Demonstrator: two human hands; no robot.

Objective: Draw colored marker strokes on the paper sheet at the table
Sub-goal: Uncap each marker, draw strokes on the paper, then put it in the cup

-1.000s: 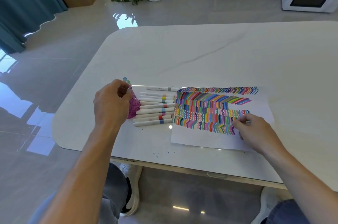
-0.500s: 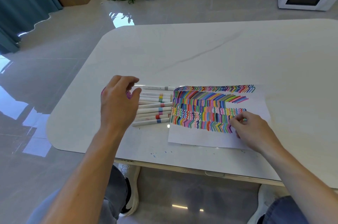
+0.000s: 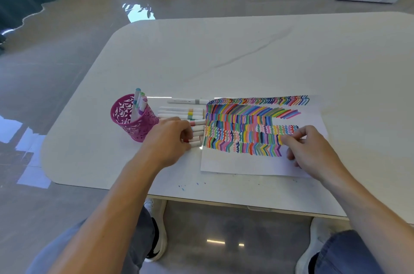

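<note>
- Left hand (image 3: 170, 139), centre of the frame: the fingers (image 3: 187, 133) curl down onto the lower end of the row of markers (image 3: 179, 114), with the tips closed on one near the bottom. Judging by this, the step in hand is choosing the next colour.
- To do it well, pinch a single barrel and lift it straight up. The markers lie touching side by side, so a sideways drag would roll the neighbours toward the paper (image 3: 246, 164).
- Right hand (image 3: 311, 150), right of centre: thumb and forefinger are drawn together at the right end of the lower strokes (image 3: 246, 121), and the other fingers are bent on the sheet. I cannot tell whether a marker is held between them.
- That hand rests on the paper and should keep it pinned while the left hand lifts.
- The paper lies flat on the worktop (image 3: 246, 54), just right of the marker row. Its upper half is full of colour, and bare white is left along the bottom and right edges, so new strokes probably belong there.
- A pink cup (image 3: 130, 121) with more markers stands left of the row, close beside the left wrist; mind it on lifting.
</note>
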